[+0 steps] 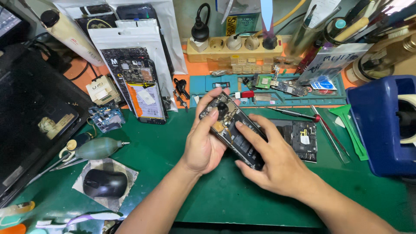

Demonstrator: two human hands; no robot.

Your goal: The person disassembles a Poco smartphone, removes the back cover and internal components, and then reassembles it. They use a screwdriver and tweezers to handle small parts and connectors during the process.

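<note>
Head view: at the centre of the frame both hands hold an opened smartphone (232, 130), its back cover off so the circuit board and camera module show. It lies tilted, running from upper left to lower right, raised a little above the green mat (225, 190) on the tabletop. The left hand (203, 145) is curled around the phone's upper part, fingers wrapped behind it and thumb pressing on the exposed board near the camera. The right hand (277, 162) grips the lower end, thumb on the top face and fingers closed beneath.

Just to the right of the hands lies a black back cover (303, 138), and beyond it a screwdriver (294, 114), metal tweezers (331, 136) and green plastic pry tools (351, 130). A blue bin (381, 125) stands at the right edge. At centre left a second phone (147, 102) leans against sealed parts bags, with a dust blower (97, 148) and a computer mouse (104, 183) at lower left. A power strip (234, 47) runs along the top.

The step in hand looks like inspecting or pressing a part on the open board. Any next move would seem to call for one hand steadying the phone while the other frees itself for a tool.
</note>
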